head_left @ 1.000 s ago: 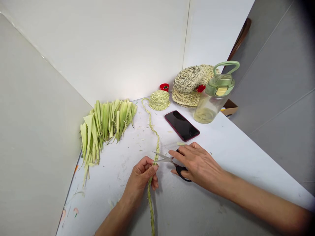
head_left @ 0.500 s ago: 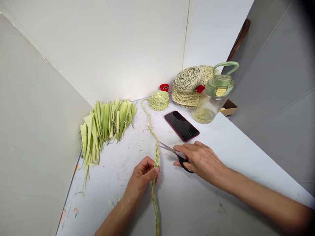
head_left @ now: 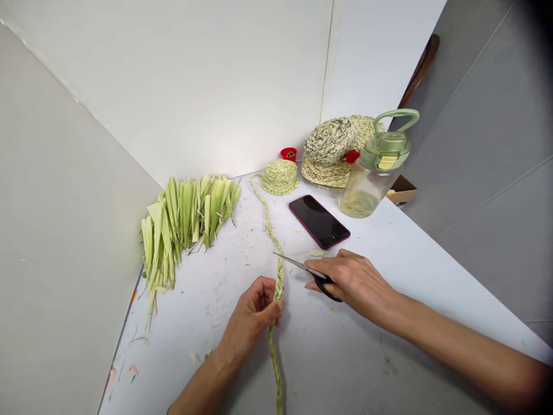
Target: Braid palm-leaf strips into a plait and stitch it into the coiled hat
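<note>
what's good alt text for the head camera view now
The left hand pinches a pale-green braided cord while the right hand holds black-handled scissors near it, over a white table. Beyond are corn husks, a smartphone and a water bottle.

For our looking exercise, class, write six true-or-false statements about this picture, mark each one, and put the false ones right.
1. The left hand holds the braided cord. True.
2. The phone lies on the table with its dark screen facing up. True.
3. The right hand holds the phone. False: it holds the scissors.
4. The pile of green leaf strips lies to the right of the phone. False: it lies to the left.
5. The red cup is behind the small woven piece. True.
6. The bottle has no lid on. False: a green lid is on it.
</note>
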Demonstrator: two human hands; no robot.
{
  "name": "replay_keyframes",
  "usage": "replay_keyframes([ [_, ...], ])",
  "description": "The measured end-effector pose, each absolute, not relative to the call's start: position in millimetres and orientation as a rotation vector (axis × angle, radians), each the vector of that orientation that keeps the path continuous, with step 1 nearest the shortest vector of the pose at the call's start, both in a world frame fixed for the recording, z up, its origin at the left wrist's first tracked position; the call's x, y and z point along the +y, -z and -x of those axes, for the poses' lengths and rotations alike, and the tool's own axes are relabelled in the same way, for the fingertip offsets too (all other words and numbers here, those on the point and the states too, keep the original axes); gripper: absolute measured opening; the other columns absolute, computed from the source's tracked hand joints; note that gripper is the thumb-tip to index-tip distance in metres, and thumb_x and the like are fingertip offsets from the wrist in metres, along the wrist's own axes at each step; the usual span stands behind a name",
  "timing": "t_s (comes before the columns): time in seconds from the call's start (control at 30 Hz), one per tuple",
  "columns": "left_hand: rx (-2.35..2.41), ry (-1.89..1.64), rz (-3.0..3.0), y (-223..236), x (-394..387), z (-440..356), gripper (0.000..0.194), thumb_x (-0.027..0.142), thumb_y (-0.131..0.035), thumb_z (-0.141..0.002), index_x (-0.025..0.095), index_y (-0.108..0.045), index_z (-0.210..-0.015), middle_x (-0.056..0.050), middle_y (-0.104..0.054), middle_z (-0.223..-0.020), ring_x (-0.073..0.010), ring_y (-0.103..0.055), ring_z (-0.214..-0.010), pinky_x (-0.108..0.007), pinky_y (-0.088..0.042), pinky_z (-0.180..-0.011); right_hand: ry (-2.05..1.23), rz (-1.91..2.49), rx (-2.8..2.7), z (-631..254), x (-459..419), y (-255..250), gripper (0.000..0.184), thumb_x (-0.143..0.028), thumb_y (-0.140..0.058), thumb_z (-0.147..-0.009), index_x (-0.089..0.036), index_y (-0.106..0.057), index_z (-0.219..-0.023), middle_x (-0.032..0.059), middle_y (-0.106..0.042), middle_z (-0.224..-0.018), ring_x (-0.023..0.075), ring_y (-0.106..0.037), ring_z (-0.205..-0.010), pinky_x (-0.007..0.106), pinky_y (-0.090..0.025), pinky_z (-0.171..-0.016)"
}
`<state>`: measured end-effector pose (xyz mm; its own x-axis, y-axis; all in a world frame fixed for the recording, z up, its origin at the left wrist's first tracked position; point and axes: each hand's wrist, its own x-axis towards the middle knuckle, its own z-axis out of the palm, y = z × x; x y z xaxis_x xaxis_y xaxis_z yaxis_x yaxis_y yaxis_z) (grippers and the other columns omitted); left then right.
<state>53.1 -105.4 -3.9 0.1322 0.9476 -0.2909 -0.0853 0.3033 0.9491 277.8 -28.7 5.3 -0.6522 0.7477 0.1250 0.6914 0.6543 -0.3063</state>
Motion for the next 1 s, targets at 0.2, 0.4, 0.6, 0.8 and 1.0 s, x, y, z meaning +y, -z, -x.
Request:
replay_keyframes([
  [0.2, 1.170, -0.987, -0.943, 0, -105, -54, 0.028, 0.039, -0.076, -0.080, 0.018, -0.062, -0.093, 0.004, -0.049, -0.071, -0.0096, -0.047, -0.063, -0.023, -0.042, -0.061, -0.403, 1.137, -2.647, -277, -33, -8, 0.046, -0.035, -0.079, -0.080, -0.022, -0.062, -0.121, 0.0039, -0.069, -0.098, 0.0231, -0.064, -0.090, 0.035, -0.038, -0.082],
  [0.4, 1.141, -0.990, -0.961, 3, -105, -53, 0.027, 0.038, -0.076, -0.080, 0.019, -0.058, -0.088, 0.006, -0.045, -0.068, -0.0092, -0.047, -0.061, -0.023, -0.041, -0.061, -0.181, 0.978, -2.771, -271, -42, -2, 0.019, -0.022, -0.069, -0.087, -0.024, -0.066, -0.106, -0.0003, -0.066, -0.079, 0.0194, -0.062, -0.071, 0.033, -0.035, -0.074],
  [0.6, 1.151, -0.963, -0.967, 2, -106, -52, 0.026, 0.037, -0.074, -0.082, 0.019, -0.058, -0.093, 0.005, -0.047, -0.071, -0.0096, -0.046, -0.063, -0.024, -0.039, -0.063, -0.330, 1.079, -2.640, -272, -40, -4, 0.009, -0.026, -0.065, -0.091, -0.022, -0.067, -0.098, -0.0007, -0.067, -0.072, 0.0167, -0.057, -0.063, 0.031, -0.033, -0.067],
  [0.8, 1.100, -0.878, -1.110, 5, -110, -58, 0.026, 0.037, -0.073, -0.082, 0.019, -0.057, -0.092, 0.006, -0.043, -0.071, -0.0099, -0.039, -0.064, -0.024, -0.031, -0.060, -1.592, 1.139, -1.792, -265, -39, -13, 0.038, -0.051, -0.069, -0.082, -0.021, -0.060, -0.105, -0.0041, -0.056, -0.070, 0.0122, -0.044, -0.060, 0.025, -0.032, -0.055],
  [1.0, 1.113, -0.779, -1.241, 5, -114, -62, 0.028, 0.034, -0.077, -0.078, 0.018, -0.061, -0.094, 0.005, -0.048, -0.070, -0.0107, -0.044, -0.067, -0.024, -0.034, -0.063, -1.811, 1.033, -1.555, -254, -46, -16, 0.034, -0.035, -0.073, -0.076, -0.020, -0.055, -0.100, -0.0038, -0.055, -0.077, 0.0115, -0.046, -0.066, 0.025, -0.036, -0.062],
])
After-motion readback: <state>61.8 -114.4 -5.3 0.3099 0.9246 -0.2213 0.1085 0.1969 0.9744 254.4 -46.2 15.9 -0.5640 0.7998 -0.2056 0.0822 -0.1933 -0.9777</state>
